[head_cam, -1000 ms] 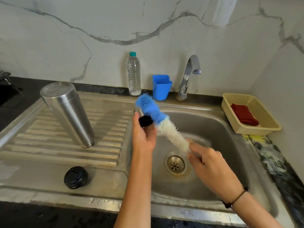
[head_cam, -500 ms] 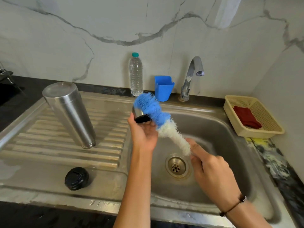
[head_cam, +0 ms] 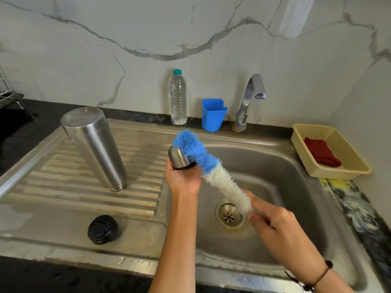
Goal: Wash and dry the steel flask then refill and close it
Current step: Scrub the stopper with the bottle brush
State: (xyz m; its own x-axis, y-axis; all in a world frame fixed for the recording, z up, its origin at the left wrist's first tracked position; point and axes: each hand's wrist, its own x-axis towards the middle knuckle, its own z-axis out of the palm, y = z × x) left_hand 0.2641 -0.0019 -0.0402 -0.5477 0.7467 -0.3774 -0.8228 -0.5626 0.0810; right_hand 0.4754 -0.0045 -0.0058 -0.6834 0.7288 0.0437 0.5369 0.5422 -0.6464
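The steel flask [head_cam: 94, 145] stands upside down on the ribbed draining board, to the left of the sink. A black inner stopper [head_cam: 103, 229] lies on the board near the front edge. Over the sink's left rim my left hand [head_cam: 183, 178] grips a small steel cap [head_cam: 179, 158] with a black inside. My right hand [head_cam: 279, 231] holds the handle end of a blue and white bottle brush [head_cam: 208, 166]. The brush's blue tip lies against the cap. A clear water bottle [head_cam: 178, 98] with a teal cap stands at the wall.
The sink basin [head_cam: 275, 166] with its drain [head_cam: 229, 214] lies under my hands. A tap [head_cam: 249, 98] rises behind it, with no water running, next to a blue plastic cup [head_cam: 213, 117]. At the right, a beige basket [head_cam: 338, 172] holds a red cloth [head_cam: 321, 152].
My left hand has turned the cap, so its steel outside now shows instead of the black inside. The brush has shifted a little against it.
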